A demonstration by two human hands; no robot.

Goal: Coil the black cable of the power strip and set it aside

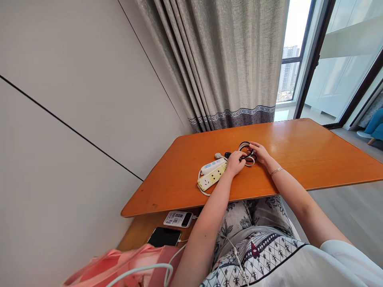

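Two power strips lie side by side on the orange-brown table [167, 175]. The nearer is a cream power strip [207, 182] with yellowish sockets; behind it is a white and blue power strip [213, 166]. Beside them sit a white plug [218, 156] and a black plug [228, 154]. My left hand [236, 162] is closed on the left side of a coiled bundle of black and white cords [250, 160]. At the right side of the same bundle, my right hand [259, 152] has its fingers curled around the loops.
Below the table's near edge, a lower surface holds a white power bank [178, 219] and a black phone [164, 237], both with cables. A pink bag [119, 267] stands at the lower left. A grey curtain [233, 63] hangs behind the table; a wall [74, 79] borders the left.
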